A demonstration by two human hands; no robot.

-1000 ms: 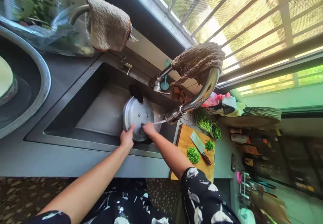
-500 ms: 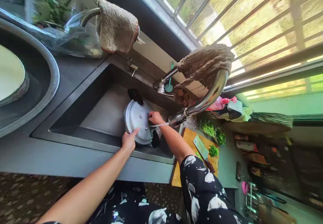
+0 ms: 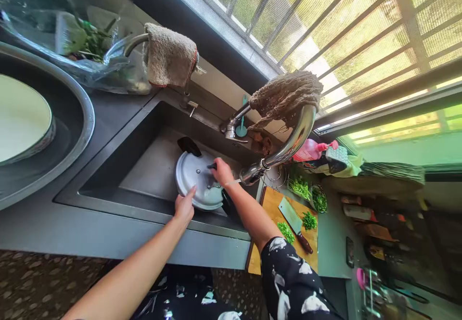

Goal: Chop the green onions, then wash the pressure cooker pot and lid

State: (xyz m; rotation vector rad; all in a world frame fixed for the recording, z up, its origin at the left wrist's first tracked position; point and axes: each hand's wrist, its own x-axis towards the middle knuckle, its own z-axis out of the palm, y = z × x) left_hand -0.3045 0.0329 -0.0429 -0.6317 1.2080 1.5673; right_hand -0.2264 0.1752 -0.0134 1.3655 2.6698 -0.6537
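Resting in grey sink (image 3: 119, 166) | lid (image 3: 197, 178) | barred window (image 3: 325, 26) behind

Barred, meshed window (image 3: 342, 36) upper right, sunlit, greenery beyond; dark grey countertop (image 3: 90, 233) lower left; speckled floor (image 3: 32, 281) along bottom left edge
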